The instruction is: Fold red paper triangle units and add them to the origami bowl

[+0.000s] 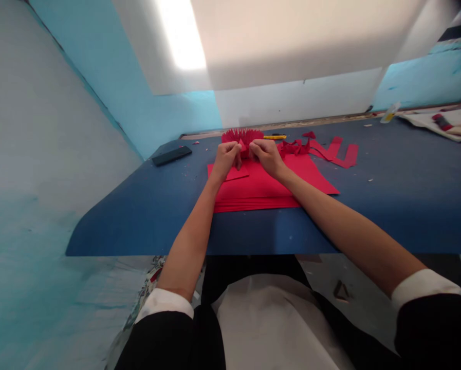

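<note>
My left hand and my right hand are raised side by side above a stack of red paper sheets. Fingers of both hands pinch a small folded piece of red paper between them. Just behind it stands a fan-like red paper piece with many points. A smaller red paper sheet lies on the stack under my left hand. Several folded red paper pieces sit to the right of my right hand. My fingertips are partly hidden by the hands themselves.
Red paper strips lie on the blue tabletop at right. A yellow cutter is behind my right hand. A dark phone-like slab lies at left, a small glue bottle near the wall.
</note>
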The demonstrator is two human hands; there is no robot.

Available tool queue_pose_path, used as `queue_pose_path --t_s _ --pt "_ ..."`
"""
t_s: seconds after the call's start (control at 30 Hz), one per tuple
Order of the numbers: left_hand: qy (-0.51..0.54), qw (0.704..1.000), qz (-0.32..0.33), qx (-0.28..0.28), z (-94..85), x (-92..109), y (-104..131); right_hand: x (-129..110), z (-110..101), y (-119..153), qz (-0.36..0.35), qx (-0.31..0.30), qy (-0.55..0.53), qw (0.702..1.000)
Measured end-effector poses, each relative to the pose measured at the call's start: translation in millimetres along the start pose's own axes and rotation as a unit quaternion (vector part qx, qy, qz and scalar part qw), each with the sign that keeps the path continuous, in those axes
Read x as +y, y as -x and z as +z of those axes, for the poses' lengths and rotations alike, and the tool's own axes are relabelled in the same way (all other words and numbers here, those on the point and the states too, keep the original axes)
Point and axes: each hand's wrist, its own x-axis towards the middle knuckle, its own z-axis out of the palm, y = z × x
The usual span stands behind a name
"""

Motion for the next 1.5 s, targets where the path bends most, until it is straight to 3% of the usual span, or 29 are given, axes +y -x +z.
queue_pose_path --t_s 0.37,0.67,1.1,1.5 --pt "0.048 0.996 -0.022 -0.071 1.5 3.2 0.4 4.8 -0.4 -0.5 -0.006 0.005 0.023 1.000" --pt "0.033 0.998 -0.036 -0.050 2.5 -1.7 -1.7 -2.2 -5.6 -1.8 -0.004 0.081 0.061 0.995" --pt "0.006 1.000 -0.002 -0.010 -1.2 -3.5 -3.5 19.9 6.3 -5.0 0.030 0.094 0.020 0.995" --pt "0.001 1.000 -0.006 -0.027 1.2 1.0 -3.5 13.9 3.1 -3.3 0.002 0.062 0.077 0.995"
